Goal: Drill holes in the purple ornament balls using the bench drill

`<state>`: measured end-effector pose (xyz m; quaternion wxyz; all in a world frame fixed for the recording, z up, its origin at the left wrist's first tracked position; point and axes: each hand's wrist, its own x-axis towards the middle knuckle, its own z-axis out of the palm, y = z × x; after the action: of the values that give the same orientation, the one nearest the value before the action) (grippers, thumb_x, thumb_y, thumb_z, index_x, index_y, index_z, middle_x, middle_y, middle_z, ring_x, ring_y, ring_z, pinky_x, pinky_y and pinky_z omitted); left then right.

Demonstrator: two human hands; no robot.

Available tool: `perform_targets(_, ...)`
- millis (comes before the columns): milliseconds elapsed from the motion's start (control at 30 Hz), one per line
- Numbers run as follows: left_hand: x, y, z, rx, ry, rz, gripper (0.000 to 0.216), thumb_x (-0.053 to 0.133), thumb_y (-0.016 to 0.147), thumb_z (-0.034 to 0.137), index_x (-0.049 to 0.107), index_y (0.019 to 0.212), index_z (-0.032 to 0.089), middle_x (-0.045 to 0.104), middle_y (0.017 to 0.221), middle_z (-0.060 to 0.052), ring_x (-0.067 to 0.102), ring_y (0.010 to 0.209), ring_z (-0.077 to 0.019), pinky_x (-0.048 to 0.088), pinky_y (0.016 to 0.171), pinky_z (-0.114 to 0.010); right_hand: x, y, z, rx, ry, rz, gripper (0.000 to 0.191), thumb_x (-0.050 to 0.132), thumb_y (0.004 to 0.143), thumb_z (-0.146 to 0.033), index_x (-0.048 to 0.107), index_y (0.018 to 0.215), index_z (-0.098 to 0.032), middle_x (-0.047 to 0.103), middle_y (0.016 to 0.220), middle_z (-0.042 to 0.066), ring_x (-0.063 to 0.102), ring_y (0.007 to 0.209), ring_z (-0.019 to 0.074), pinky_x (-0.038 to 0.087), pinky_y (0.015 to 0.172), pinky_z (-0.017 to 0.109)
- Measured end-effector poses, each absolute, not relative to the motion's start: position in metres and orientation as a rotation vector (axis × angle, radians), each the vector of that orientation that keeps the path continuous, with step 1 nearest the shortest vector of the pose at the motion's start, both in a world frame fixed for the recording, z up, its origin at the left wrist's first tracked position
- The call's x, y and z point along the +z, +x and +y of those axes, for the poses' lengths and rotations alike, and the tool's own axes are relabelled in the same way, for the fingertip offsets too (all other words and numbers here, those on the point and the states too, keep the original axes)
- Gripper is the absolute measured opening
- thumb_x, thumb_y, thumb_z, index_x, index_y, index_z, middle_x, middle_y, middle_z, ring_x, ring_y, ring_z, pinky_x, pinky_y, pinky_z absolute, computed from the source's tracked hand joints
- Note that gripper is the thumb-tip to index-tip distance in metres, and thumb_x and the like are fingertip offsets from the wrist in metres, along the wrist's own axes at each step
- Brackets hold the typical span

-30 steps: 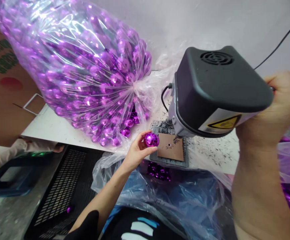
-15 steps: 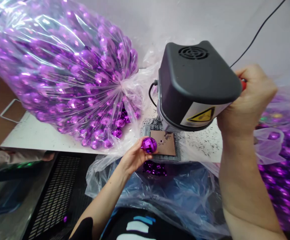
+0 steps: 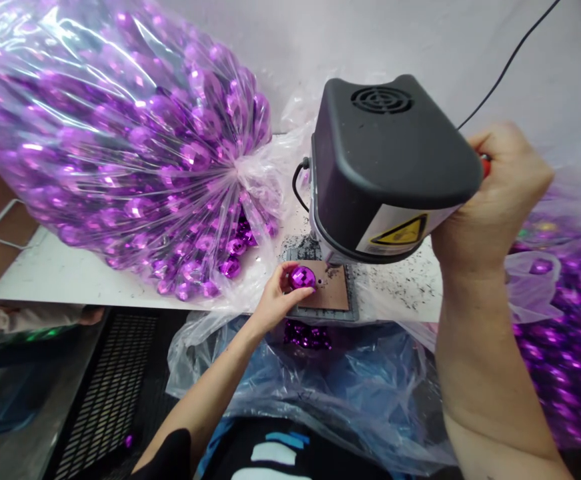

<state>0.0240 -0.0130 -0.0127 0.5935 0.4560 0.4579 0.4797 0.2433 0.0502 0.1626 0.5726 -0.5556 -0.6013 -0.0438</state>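
Observation:
My left hand (image 3: 276, 300) is closed on a small faceted purple ball (image 3: 302, 277) and holds it over the left edge of the brown plate (image 3: 333, 297) under the drill head. A small bench drill press with a black cover (image 3: 385, 157) stands on the white table (image 3: 55, 273). My right hand (image 3: 495, 200) is raised at the machine's right side, fingers wrapped round its red-tipped lever (image 3: 485, 165). Black drilling dust lies scattered around the plate.
A big clear bag of purple balls (image 3: 120, 147) lies on the table's left. Another bag of purple balls (image 3: 565, 320) sits at the right. An open plastic bag (image 3: 330, 380) with a few balls hangs below the table's edge. A black grid crate (image 3: 115, 387) stands lower left.
My left hand has carried the purple ball a little up and right, onto the edge of the brown plate. My right hand stays on the lever. The camera has shifted slightly.

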Motion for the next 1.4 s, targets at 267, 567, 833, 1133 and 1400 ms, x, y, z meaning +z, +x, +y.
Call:
perform_targets(267, -0.018, 0.022, -0.001, 1.035, 1.103, 0.997, 0.051, 0.076, 0.08, 0.042, 0.061, 0.124, 0.022, 0.067, 0.111, -0.004, 0.062, 0.1, -0.0185, 0.051, 0.085, -0.029, 0.163, 0.244, 0.049, -0.114, -1.32, -1.442, 0.036, 0.054, 0.091, -0.039, 0.045, 0.071, -0.01, 0.038, 0.065, -0.006, 0.03, 0.065, -0.0012, 0.023, 0.065, 0.019)
perform_targets(567, -0.026, 0.035, 0.0, 1.092, 1.543, 1.272, 0.043, 0.073, 0.084, 0.036, 0.059, 0.121, 0.021, 0.066, 0.119, -0.007, 0.062, 0.11, -0.0225, 0.048, 0.1, -0.039, 0.164, 0.243, 0.049, -0.088, -1.317, -1.433, 0.032, 0.056, 0.09, -0.034, 0.046, 0.071, -0.01, 0.038, 0.066, -0.005, 0.031, 0.064, -0.0018, 0.023, 0.064, 0.018)
perform_targets(833, -0.03, 0.046, 0.004, 1.125, 1.888, 1.25, 0.039, 0.071, 0.087, 0.031, 0.056, 0.122, 0.021, 0.065, 0.12, -0.009, 0.062, 0.113, -0.0245, 0.05, 0.1, -0.042, 0.162, 0.245, 0.05, -0.098, -1.296, -1.445, 0.029, 0.057, 0.089, -0.031, 0.047, 0.071, -0.01, 0.04, 0.066, -0.005, 0.032, 0.065, -0.0015, 0.024, 0.065, 0.018)
perform_targets(1133, -0.03, 0.058, 0.001, 1.082, 2.038, 1.325, 0.043, 0.076, 0.082, 0.029, 0.054, 0.119, 0.021, 0.066, 0.118, -0.008, 0.06, 0.115, -0.0271, 0.038, 0.112, -0.054, 0.162, 0.244, 0.049, -0.115, -1.292, -1.448, 0.035, 0.054, 0.091, -0.038, 0.046, 0.071, -0.011, 0.039, 0.066, -0.005, 0.032, 0.064, -0.001, 0.023, 0.065, 0.019)
perform_targets(1400, -0.03, 0.067, -0.007, 1.02, 2.079, 1.374, 0.038, 0.069, 0.087, 0.028, 0.052, 0.12, 0.021, 0.065, 0.118, -0.008, 0.059, 0.114, -0.026, 0.026, 0.118, -0.054, 0.162, 0.244, 0.05, -0.118, -1.317, -1.449, 0.033, 0.056, 0.091, -0.037, 0.047, 0.072, -0.011, 0.04, 0.066, -0.004, 0.032, 0.064, -0.0002, 0.025, 0.064, 0.02)
